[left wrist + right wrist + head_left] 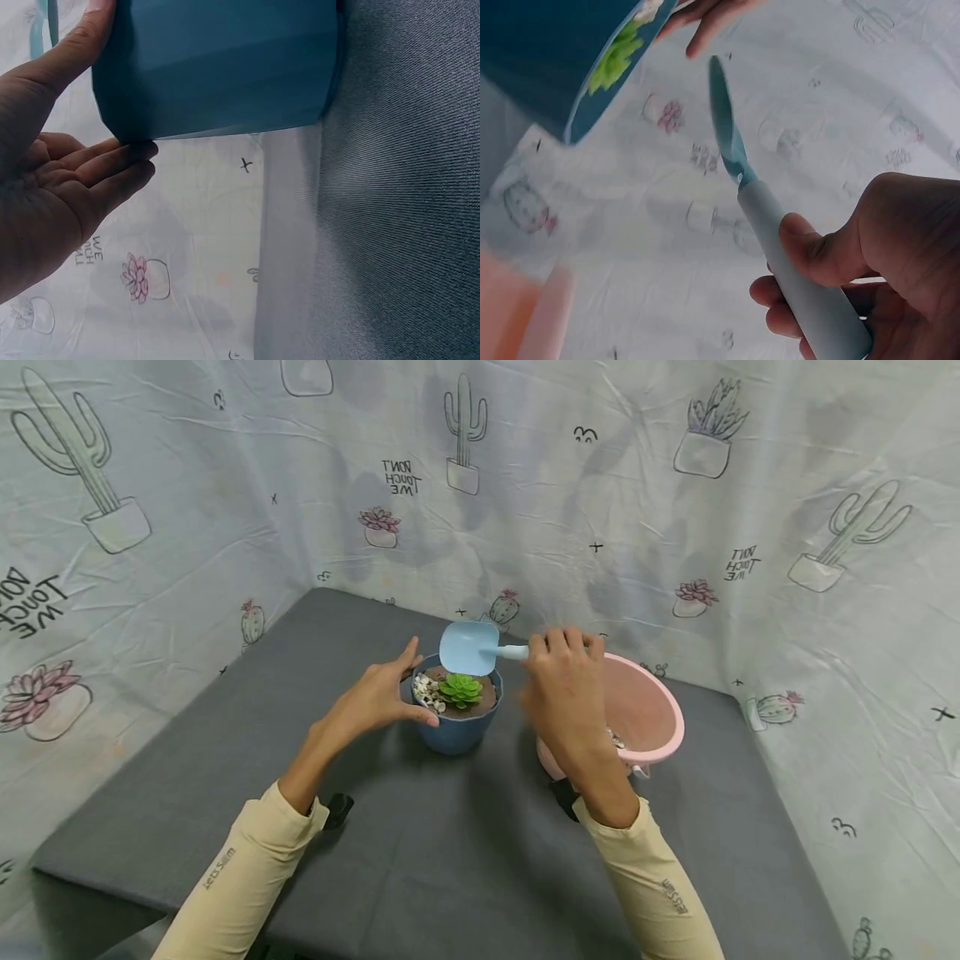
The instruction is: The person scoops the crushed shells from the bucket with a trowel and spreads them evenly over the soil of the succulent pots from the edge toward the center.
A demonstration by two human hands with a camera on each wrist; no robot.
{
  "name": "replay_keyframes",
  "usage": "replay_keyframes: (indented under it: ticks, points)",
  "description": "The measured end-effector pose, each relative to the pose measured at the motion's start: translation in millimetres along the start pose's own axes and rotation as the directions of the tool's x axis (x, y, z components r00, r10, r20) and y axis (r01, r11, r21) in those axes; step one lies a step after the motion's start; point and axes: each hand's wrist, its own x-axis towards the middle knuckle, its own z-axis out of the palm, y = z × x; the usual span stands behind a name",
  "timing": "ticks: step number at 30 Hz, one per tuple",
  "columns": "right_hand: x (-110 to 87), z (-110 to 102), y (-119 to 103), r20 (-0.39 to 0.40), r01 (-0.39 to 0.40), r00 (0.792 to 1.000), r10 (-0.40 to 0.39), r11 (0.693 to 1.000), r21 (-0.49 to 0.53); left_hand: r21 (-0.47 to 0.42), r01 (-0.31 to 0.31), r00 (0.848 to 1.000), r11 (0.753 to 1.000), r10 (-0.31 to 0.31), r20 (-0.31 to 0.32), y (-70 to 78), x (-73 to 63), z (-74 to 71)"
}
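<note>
A light-blue scoop [469, 648] hovers over the back of a blue flowerpot [453, 737], its blade above the rim. My right hand [566, 693] grips its pale handle [791, 270], thumb on one side and fingers beneath. In the pot, a green succulent [460, 690] stands in brown soil with white pebbles [428, 692] along the left. Spread around the pot's left side, my left hand [375, 693] rests against it, thumb in front and fingers towards the back. The left wrist view shows its fingers [112, 169] fairly straight beside the pot. The scoop's upper face is hidden in the right wrist view.
A pink bucket [660, 710] stands right of the pot, partly behind my right hand, with some pebbles [616, 739] visible inside. Both stand on a grey cloth-covered table [420, 852]. A white curtain [540, 527] printed with cacti hangs behind and at both sides.
</note>
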Motion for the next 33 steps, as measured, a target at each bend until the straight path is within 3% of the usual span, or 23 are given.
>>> replay_keyframes:
  ticks: [6, 10, 15, 19, 22, 25, 27, 33]
  points:
    - [-19.0, -14.2, 36.9, -0.011, -0.071, 0.997, 0.072, 0.997, 0.021, 0.086, -0.136, 0.991, 0.987, 0.136, 0.012, 0.9, 1.9, -0.7]
    - [-31.4, -25.1, 65.9, -0.032, -0.112, 0.993, 0.111, 0.994, -0.019, 0.113, -0.179, 0.984, 0.977, 0.176, 0.032, 9.2, 6.3, -5.8]
    - [-46.8, -38.1, 99.9, -0.035, -0.158, 0.987, 0.155, 0.983, -0.091, 0.092, -0.235, 0.972, 0.968, 0.234, 0.028, 38.1, 16.7, -5.8]
    - [-57.5, -45.4, 121.7, -0.025, -0.181, 0.984, 0.179, 0.975, -0.128, 0.043, -0.337, 0.942, 0.941, 0.336, 0.02, 66.8, 27.1, 4.5]
    - [-59.4, -44.0, 133.0, 0.033, -0.184, 0.981, 0.191, 0.972, -0.143, 0.007, -0.389, 0.921, 0.921, 0.389, 0.025, 86.5, 33.3, 15.3]
    - [-56.5, -35.6, 142.0, 0.133, -0.174, 0.972, 0.196, 0.972, -0.157, -0.01, -0.406, 0.913, 0.914, 0.406, 0.047, 105.3, 38.1, 28.8]
    - [-53.3, -28.4, 146.5, 0.207, -0.156, 0.96, 0.189, 0.974, -0.166, -0.013, -0.402, 0.913, 0.916, 0.402, 0.062, 116.7, 41.0, 39.2]
    - [-46.3, -8.0, 152.9, 0.371, -0.078, 0.915, 0.158, 0.972, -0.22, -0.022, -0.347, 0.935, 0.938, 0.347, 0.071, 140.8, 47.7, 73.1]
